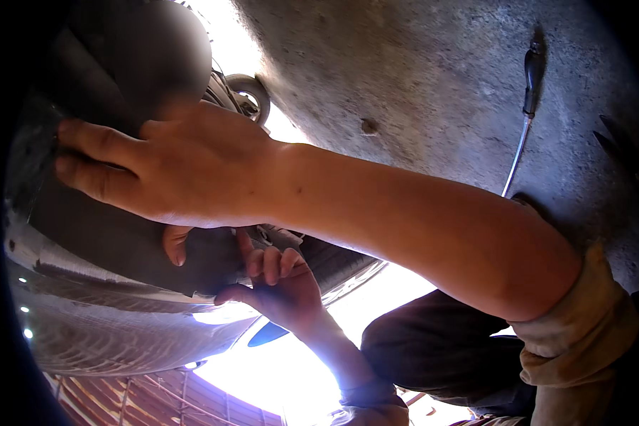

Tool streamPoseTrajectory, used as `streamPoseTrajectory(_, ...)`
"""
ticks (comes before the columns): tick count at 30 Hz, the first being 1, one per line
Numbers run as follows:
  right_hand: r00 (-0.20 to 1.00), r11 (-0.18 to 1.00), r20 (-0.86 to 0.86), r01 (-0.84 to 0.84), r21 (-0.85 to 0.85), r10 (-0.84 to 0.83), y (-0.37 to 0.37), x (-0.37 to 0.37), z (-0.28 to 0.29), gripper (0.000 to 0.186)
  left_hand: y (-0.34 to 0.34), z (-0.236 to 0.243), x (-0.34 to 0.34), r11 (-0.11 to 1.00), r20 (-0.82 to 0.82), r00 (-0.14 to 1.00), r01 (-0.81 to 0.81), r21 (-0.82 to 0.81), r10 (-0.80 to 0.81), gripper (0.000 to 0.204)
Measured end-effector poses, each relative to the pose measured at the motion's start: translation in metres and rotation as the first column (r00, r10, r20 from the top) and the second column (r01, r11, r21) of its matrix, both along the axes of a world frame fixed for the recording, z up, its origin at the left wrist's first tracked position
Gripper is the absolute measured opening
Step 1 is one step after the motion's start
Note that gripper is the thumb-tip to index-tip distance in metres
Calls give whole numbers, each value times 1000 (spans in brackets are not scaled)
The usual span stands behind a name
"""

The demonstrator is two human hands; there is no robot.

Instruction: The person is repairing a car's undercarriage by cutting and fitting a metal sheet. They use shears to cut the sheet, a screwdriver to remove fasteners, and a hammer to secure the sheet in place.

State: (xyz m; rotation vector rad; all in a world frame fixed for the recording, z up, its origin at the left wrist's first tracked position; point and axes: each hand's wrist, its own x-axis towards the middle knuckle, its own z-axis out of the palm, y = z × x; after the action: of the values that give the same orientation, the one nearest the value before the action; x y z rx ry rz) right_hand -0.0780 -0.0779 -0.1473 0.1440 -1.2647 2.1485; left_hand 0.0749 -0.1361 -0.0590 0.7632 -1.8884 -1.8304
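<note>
My right hand [192, 163] reaches in from the right with its back showing. Its fingers lie stretched out over a dark, dusty vehicle body part, and the thumb hangs apart over a dark grey flat sheet [121, 245]. The fingertips are in shadow, so what they press on is hard to see. Below it, palm partly toward me, my left hand [284, 284] has its fingers curled and its thumb at the sheet's right-hand corner, gripping that edge. The sheet lies along a curved, scuffed body panel [135, 334] with swirl marks.
A screwdriver [529, 85] with a dark handle lies on the rough concrete floor [419, 85]. Dark pointed shapes [618, 145] are at the far right. A small wheel [252, 96] stands behind my right hand, beside a blurred round shape [163, 57]. My bent knee [419, 341] is below my forearm.
</note>
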Motion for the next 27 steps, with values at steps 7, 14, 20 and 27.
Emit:
streamPoseTrajectory(7,993,994,-47,-109,13,110,6,0,0,82,23,-6,-7,726,378,925,245,-643,23,70)
streamPoseTrajectory(14,978,983,-105,-183,6,183,10,-1,-6,96,72,78,-83,-979,417,908,108,-173,27,67)
streamPoseTrajectory(20,977,986,-152,-160,-50,151,1,-7,-12,101,69,90,-98,-952,443,843,279,124,305,88)
streamPoseTrajectory(27,990,977,-141,-58,-204,29,-13,-9,-11,85,54,83,-102,-958,443,859,286,-2,256,87)
